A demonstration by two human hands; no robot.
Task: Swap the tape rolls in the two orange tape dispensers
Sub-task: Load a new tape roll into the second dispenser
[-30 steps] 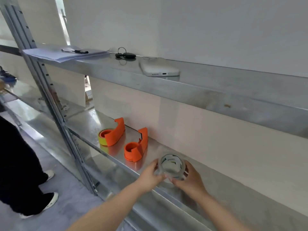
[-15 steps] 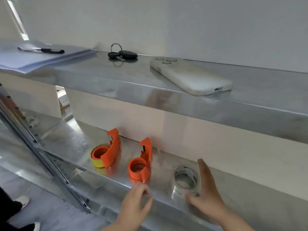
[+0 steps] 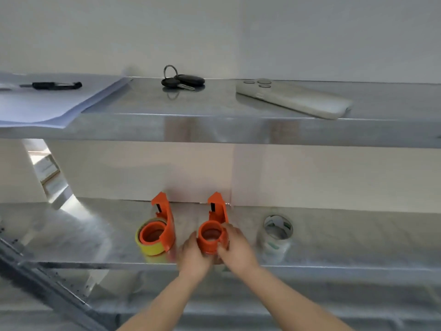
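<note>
On the lower metal shelf (image 3: 334, 237), two orange tape dispensers lie side by side, cutter ends toward the back wall. The left dispenser (image 3: 164, 225) carries a yellow tape roll (image 3: 149, 247) around its hub. The right dispenser (image 3: 214, 225) has a bare hub. A clear tape roll (image 3: 276, 232) sits apart to its right.

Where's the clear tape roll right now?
The clear tape roll sits on the lower shelf, at the right, just beyond the empty orange dispenser both hands grip.
</note>
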